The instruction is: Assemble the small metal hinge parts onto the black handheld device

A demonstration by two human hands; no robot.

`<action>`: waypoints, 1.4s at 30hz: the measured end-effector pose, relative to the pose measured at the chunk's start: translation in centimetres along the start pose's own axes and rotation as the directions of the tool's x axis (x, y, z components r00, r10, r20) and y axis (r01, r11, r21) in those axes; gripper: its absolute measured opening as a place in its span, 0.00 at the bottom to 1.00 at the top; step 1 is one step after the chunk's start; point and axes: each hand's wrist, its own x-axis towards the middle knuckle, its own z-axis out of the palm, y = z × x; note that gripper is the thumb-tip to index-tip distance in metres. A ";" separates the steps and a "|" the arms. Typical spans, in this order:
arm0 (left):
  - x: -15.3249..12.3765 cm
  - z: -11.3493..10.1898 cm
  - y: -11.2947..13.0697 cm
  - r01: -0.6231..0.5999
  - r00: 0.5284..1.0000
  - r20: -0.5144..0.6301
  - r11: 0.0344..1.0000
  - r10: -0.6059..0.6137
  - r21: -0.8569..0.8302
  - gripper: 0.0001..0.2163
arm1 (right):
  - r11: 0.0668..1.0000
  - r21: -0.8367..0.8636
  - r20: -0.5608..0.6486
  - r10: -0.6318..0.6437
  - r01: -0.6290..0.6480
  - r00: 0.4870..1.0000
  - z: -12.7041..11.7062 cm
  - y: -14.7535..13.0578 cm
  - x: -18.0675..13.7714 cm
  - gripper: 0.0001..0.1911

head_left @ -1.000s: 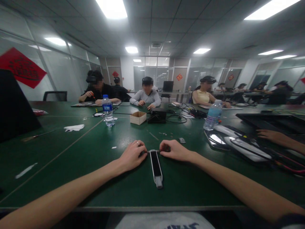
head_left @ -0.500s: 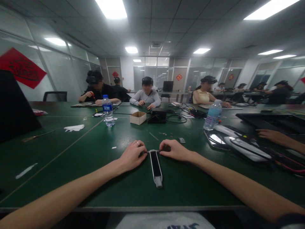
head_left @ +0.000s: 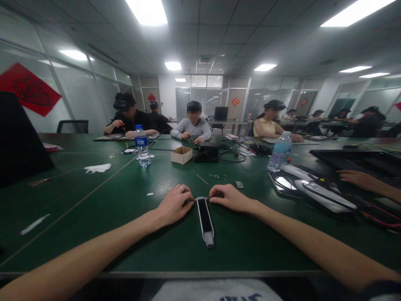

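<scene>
A long, narrow object [head_left: 205,217] lies on the green table in front of me, black along its face with a white rim and a grey tip at the near end. A thin rod-like crosspiece [head_left: 202,198] runs across its far end. My left hand [head_left: 176,203] is closed in a pinch at the crosspiece's left end, and a ring shows on one finger. At the opposite end, my right hand [head_left: 229,197] pinches with thumb and forefinger. The fingertips hide both ends of the crosspiece.
Beyond my hands are a small open box [head_left: 181,155], a black device [head_left: 206,153] with cables, and several tiny parts [head_left: 217,176]. Water bottles [head_left: 143,146] stand left and right. A white-and-black device [head_left: 324,194] and another person's hand [head_left: 352,176] are at the right.
Almost nothing differs. My right fingertips have shifted very slightly left, and the narrow object's near end has moved a touch to the right.
</scene>
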 end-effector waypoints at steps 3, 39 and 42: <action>0.0 -0.1 0.1 -0.004 1.000 0.007 1.000 0.004 0.001 0.03 | 0.999 0.029 -0.012 0.016 -0.015 1.000 0.1 0.1 0.0 0.09; 0.2 -0.3 0.3 0.014 0.999 0.031 1.000 -0.015 0.017 0.04 | 0.993 0.107 -0.049 0.048 -0.042 0.998 0.7 0.9 0.2 0.10; 0.2 -0.4 0.3 0.014 0.999 0.032 1.000 -0.014 0.012 0.04 | 0.991 0.125 -0.043 0.055 -0.050 0.998 0.6 0.8 0.1 0.09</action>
